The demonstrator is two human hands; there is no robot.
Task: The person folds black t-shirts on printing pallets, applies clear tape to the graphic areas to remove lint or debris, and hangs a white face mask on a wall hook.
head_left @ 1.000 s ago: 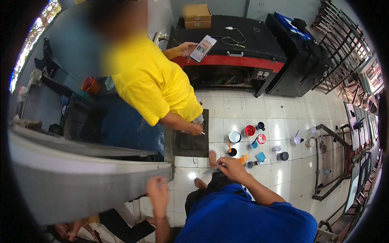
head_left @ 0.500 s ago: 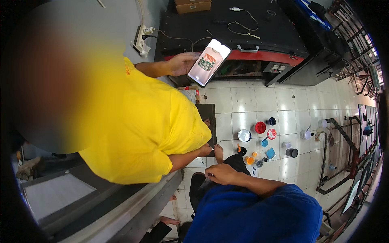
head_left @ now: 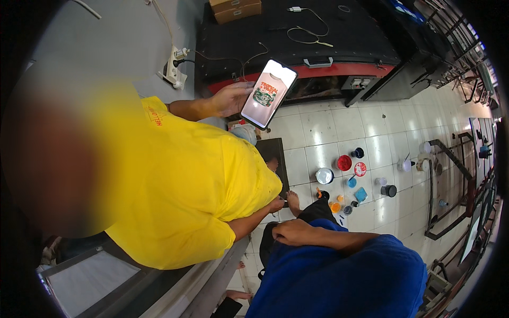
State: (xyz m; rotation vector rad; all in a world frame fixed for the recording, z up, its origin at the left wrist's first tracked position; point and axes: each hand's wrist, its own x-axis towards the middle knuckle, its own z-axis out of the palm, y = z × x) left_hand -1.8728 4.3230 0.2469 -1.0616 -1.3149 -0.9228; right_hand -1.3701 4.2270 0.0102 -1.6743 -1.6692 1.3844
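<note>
My right hand [head_left: 291, 233] rests at my dark trouser leg, its fingers curled in and their undersides hidden. Nothing shows in it. My bare forearm reaches it from a blue sleeve [head_left: 389, 257] at the lower right. My left hand is out of the picture. At my left stands a person in a yellow T-shirt [head_left: 196, 180]. That person's far hand [head_left: 230, 100] holds up a phone [head_left: 269, 93], its lit screen showing a pale T-shirt with a red and green print. Their nearer hand [head_left: 274, 205] hangs low, close to a bare foot [head_left: 293, 203].
Open pots of red [head_left: 344, 162], white [head_left: 324, 176], orange [head_left: 335, 206] and blue [head_left: 351, 182] paint stand on the tiled floor ahead. A black cabinet [head_left: 307, 47] with a cable and a cardboard box [head_left: 236, 10] is beyond. Metal frames [head_left: 450, 159] stand at right.
The whole view has shifted a little, and the yellow-shirted person shows lower in it. The phone is still held up. My right hand stays at my leg.
</note>
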